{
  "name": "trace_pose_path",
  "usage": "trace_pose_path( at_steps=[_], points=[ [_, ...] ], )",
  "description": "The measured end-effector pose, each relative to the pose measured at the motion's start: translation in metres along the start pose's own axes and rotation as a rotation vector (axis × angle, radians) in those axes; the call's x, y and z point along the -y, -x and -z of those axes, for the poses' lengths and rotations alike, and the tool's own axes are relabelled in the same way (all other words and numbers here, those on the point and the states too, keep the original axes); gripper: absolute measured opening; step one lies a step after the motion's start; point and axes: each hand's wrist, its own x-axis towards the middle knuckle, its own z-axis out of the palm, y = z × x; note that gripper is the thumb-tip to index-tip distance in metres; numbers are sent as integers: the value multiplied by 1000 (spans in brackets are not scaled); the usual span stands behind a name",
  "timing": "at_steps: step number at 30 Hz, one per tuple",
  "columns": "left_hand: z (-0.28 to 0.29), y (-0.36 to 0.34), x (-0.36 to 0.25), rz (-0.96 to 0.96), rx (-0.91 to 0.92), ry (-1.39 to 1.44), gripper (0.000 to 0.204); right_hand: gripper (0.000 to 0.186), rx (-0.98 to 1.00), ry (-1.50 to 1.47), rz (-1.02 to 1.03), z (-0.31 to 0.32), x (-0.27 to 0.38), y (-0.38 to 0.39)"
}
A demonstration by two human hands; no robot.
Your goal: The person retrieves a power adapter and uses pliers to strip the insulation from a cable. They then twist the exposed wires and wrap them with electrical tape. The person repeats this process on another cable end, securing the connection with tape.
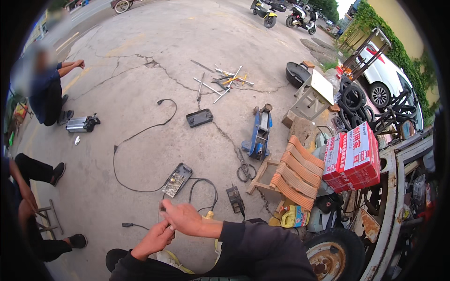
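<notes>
My left hand (156, 240) is closed, with thumb and finger pinched together. Right above it and touching it, my right hand (186, 219) has its fingers curled in. A thin line shows beside the fingers; what they hold is too small to make out. Just beyond lies an opened black charger case (177, 180) with its circuit board exposed. A black power cord (123, 175) curves away from it to the left. Farther off is the matching black cover (199, 117). A dark multimeter or small boxy device (235, 199) lies to the right of my hands.
Scissors (246, 171), a blue floor jack (260, 133) and scattered wrenches and pliers (229, 80) lie on the concrete. At right stand a slatted chair (297, 173), a red-and-white box (351, 157) and a rusty wheel (333, 257). People sit at left, near a silver battery pack (80, 123).
</notes>
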Motion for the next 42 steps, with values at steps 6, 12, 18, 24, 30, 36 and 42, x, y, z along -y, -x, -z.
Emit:
trace_pose_path(
  at_steps=[6,12,18,24,30,36,42],
  points=[
    [-30,7,-37,-266,-145,-334,30,24,-197,15,-39,52,17,12],
    [-20,11,-19,-372,-182,-59,26,25,-353,-386,-379,61,25,16],
    [-29,15,-24,-508,-360,-158,21,28,-85,-1272,-537,53,37,33],
    [-37,38,-35,-634,-456,-334,20,30,33,-1416,-508,43,41,35],
    [-36,42,-36,-560,-345,-203,18,29,98,-1465,-460,42,41,41],
    [-36,35,-27,-564,-308,-27,17,30,56,-1369,-477,42,44,41],
    [-32,43,-36,-415,-324,-183,17,30,7,-1192,-472,43,48,40]
  ],
)
